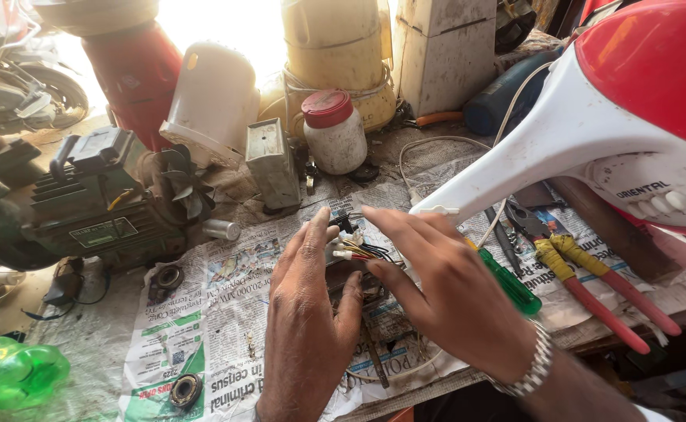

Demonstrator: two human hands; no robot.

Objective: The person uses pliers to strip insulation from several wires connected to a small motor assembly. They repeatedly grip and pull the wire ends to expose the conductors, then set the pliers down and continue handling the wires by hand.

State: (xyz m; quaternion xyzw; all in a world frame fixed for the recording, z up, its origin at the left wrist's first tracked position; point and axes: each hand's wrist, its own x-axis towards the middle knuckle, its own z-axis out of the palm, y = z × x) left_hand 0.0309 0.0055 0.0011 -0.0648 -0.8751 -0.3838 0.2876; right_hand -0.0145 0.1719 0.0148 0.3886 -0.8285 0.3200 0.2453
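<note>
Two bare hands meet over a small bundle of coloured wires (358,250) near the middle of the counter (85,344), which is spread with crumpled newspaper (218,328); the left hand (308,312) lies flat with its fingers stretched toward the wires, and the right hand (444,289) reaches in with fingers loosely spread, though I cannot tell whether either pinches a wire. Right of them lie a green-handled screwdriver (507,285) and red-handled pliers (593,289) under a red and white appliance housing (632,101). Far left sits a dark green motor (93,211), with a red-lidded white jar (335,133) and yellowed containers (335,47) beyond, in bright backlight.
</note>
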